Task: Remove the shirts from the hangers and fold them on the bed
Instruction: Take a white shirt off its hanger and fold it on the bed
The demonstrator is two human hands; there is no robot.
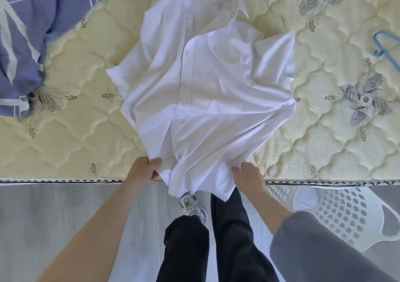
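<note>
Quilting in cream with grey flower motifs covers the bed (86, 130), which is spread across the upper two thirds of the view. A white shirt (205, 86) is laid front up on the middle of it. Its collar is turned toward the far side and its row of buttons runs down the centre. The cloth is rumpled, and the hem is drawn over the near edge of the bed, hanging just past it. A blue cloth (21, 32) with white stripes is heaped on the far left of the bed, apart from the shirt. A white perforated basket (346, 212) is stood on the floor at the right, close against the bed's side. The left grip (145, 169) is closed on the left corner of the hem, thumb on top of the fabric. The right grip (249, 175) is closed on the right part of the hem, fingers curled into the cloth. A blue hanger (387, 49) is seen at the bed's right edge, partly cut off by the frame and well apart from the shirt. A light shoe (191, 203) is glimpsed on the floor below the hem.
</note>
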